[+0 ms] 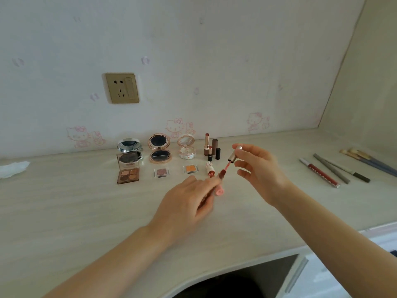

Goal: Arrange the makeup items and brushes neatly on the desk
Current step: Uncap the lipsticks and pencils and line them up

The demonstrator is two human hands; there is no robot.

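My left hand [189, 201] grips a lip gloss tube [221, 175], mostly hidden by the fingers. My right hand [257, 168] pinches its metallic cap [234, 155], and the wand [225, 167] slants down toward the tube's mouth. Behind them stand three open compacts [159, 148], an eyeshadow palette [128, 172], two small single shadows [160, 172], lipsticks [211, 147] and a small white rabbit-shaped lip item [209, 167]. A pink tube [219, 190] lies just under my left fingers. To the right lie pencils [330, 168] and brushes [369, 160].
The pale wood desk [86, 211] meets a wall with a gold power socket [122, 88]. A crumpled white tissue [12, 168] lies at the far left. The desk's curved front edge [214, 274] opens onto a dark gap below, with a white drawer unit [322, 276] at lower right.
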